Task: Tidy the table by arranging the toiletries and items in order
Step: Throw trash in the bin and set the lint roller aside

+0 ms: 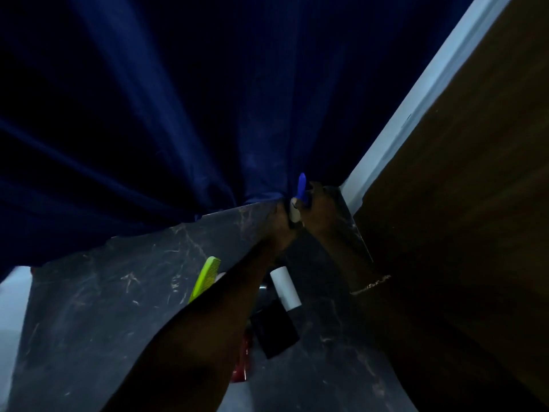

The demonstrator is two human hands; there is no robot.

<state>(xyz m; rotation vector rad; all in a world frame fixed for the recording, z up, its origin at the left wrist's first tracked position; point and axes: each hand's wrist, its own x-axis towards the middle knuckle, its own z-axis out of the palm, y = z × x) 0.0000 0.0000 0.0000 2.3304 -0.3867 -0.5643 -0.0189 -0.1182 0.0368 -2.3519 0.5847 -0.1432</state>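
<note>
We are gripping a blue-tipped item (300, 197) between both hands, left hand (282, 224) and right hand (319, 215) pressed close around it, at the far corner of the tabletop (118, 292), apparently to stand it against the curtain (178, 114). We are leaving the green comb (205, 278), white tube (285, 288) and black box (274, 331) unsorted nearer us.

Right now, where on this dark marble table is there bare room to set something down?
Bare marble lies left of the green comb, toward the blue curtain. It is crowded under the forearms: white tube, black box, red item.
</note>
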